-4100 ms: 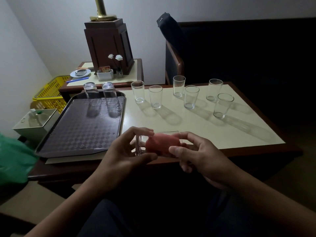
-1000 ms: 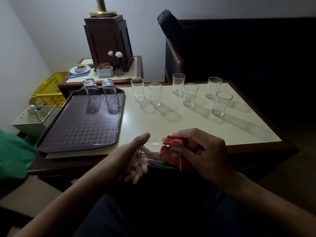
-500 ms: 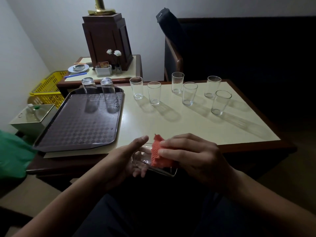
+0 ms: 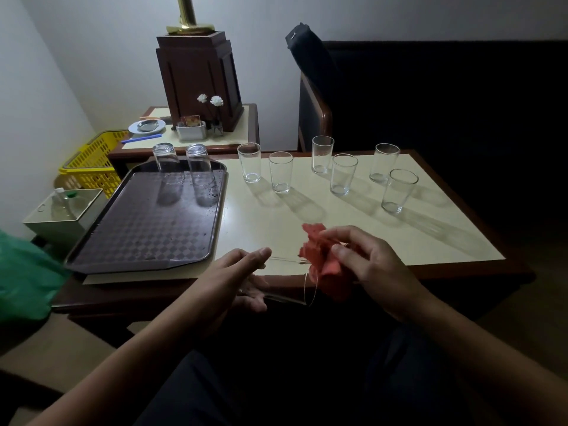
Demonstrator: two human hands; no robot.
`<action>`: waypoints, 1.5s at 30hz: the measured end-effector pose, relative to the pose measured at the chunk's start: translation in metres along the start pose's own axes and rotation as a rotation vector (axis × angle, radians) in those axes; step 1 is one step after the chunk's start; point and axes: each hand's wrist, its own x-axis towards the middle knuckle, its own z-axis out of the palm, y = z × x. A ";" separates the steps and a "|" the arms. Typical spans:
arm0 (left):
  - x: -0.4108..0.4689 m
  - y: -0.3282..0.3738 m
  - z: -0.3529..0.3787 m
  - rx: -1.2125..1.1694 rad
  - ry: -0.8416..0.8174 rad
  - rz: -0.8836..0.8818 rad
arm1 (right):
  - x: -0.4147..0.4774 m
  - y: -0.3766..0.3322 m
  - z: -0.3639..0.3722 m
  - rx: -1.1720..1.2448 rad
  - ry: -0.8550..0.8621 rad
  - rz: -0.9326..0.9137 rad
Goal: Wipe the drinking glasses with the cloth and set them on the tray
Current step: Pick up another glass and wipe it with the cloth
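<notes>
We found the left hand gripping the held glass by its base end, thumb over the top and fingers curled beneath, with the glass lying on its side above the near edge of the table and its mouth turned towards the right hand. The right hand pinched the red cloth between thumb and fingertips, and the cloth was bunched against the rim at the open end. Some four seconds earlier the cloth had been packed inside the glass; a second earlier it was at the mouth, and half a second earlier it lay flat over the outer wall. At this moment it had gathered back at the rim, part of it standing up above the glass. We judged from this that the interior and the side had been covered and that the wipe was in its closing passes at the lip. Whether the cloth reached inside the mouth could not be told, the cloth and fingers hiding that part. The tray carried two inverted glasses at its far edge, unchanged across the interval, and six upright glasses stood on the table beyond, also unmoved. In our estimate the held glass was the third of nine, and its placing, mouth down beside the two, was the next step due.
</notes>
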 end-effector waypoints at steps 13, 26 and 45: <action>-0.011 0.005 -0.002 0.029 -0.250 0.123 | -0.013 -0.011 -0.002 -0.308 -0.235 -0.278; 0.000 0.003 -0.011 0.044 -0.062 0.054 | 0.007 -0.001 -0.004 0.292 0.294 0.097; -0.004 -0.003 -0.005 -0.152 -0.172 0.151 | -0.014 -0.010 0.010 -0.380 0.079 -0.342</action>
